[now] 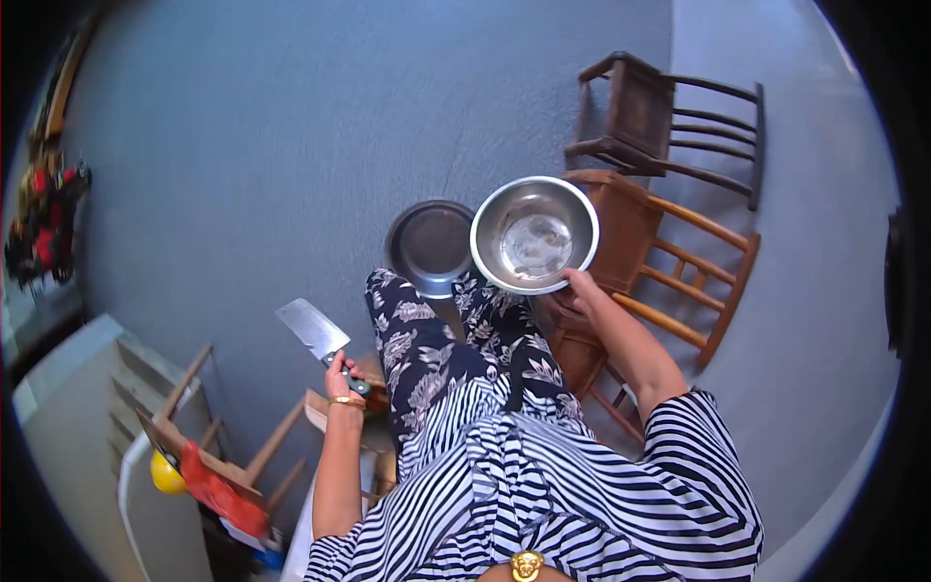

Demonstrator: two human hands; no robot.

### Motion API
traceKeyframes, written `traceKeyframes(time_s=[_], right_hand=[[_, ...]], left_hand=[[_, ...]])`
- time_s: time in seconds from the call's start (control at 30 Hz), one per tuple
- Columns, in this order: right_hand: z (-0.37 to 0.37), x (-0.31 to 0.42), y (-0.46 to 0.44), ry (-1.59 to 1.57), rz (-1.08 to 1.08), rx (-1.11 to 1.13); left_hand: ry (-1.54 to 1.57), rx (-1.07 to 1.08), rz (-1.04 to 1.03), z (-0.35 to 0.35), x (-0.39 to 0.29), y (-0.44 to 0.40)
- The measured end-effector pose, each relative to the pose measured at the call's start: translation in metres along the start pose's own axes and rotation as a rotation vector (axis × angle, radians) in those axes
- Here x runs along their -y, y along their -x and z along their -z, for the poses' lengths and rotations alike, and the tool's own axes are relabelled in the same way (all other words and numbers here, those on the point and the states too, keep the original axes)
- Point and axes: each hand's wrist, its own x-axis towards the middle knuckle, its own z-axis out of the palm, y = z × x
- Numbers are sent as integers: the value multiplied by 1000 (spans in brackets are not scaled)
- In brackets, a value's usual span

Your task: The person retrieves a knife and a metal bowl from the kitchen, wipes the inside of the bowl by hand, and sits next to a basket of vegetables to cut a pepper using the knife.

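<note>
My left hand (pixel 344 371) is closed round the dark handle of a cleaver (pixel 312 328), whose broad metal blade points up and to the left, away from my legs. With my right hand (pixel 574 293) I grip the near rim of a stainless steel bowl (pixel 495 215), tilted so that its inside shows. Some moisture or residue marks the bowl's bottom; I cannot make out what it is. Just left of the bowl, beyond my knees, a wider dark metal basin (pixel 393 242) sits on the floor, partly hidden by the bowl and my legs.
Two wooden chairs, a brown one (pixel 606 218) and a darker one (pixel 640 112), stand at the right. At lower left are a wooden stool or chair (pixel 281 441), a red cloth or bag (pixel 218 490) and a yellow round object (pixel 167 473). Red and black machinery (pixel 48 218) stands far left.
</note>
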Motion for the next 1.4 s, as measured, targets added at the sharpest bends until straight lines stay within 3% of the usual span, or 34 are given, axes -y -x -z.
traceKeyframes(time_s=[0.07, 0.13, 0.17, 0.23, 0.33, 0.4, 0.43, 0.5, 0.6, 0.73, 0.83, 0.87, 1.07, 1.17, 1.4], right_hand=[[-16, 61, 9, 288, 128, -122], [13, 93, -58, 228, 168, -127], [-22, 56, -37, 274, 186, -193], [-1, 39, -103, 492, 433, -370], [-14, 64, -119, 1028, 754, -758], [-13, 73, -155, 1163, 727, -728], [-40, 75, -138, 1010, 631, -616], [-18, 81, -189, 1081, 739, -617], [-31, 86, -209, 1091, 705, -516], [-62, 84, -211, 1109, 663, -283], [-87, 95, -209, 1181, 657, -257], [-103, 67, -202, 1220, 622, -221], [-187, 50, -232, 1391, 594, -73], [-220, 15, -267, 1416, 447, 159], [-267, -23, -315, 1505, 262, 301]], left_hand=[[110, -29, 159, -38, 29, 2], [159, -112, 136, -63, 80, 1], [111, -115, 116, -34, 51, -19], [122, -131, 114, -9, 83, -59], [157, -164, 115, -29, 112, -87], [87, -135, 20, -35, 93, -113], [93, -135, -10, -40, 103, -125], [137, -122, -56, -39, 116, -153], [186, -116, -82, -43, 127, -185], [345, -101, -31, -40, 127, -215], [404, -115, 25, -53, 129, -227], [460, -103, 36, -22, 124, -231], [552, -86, -20, -43, 121, -250], [765, -20, 56, -26, 106, -256], [884, 78, 4, -11, 77, -236]])
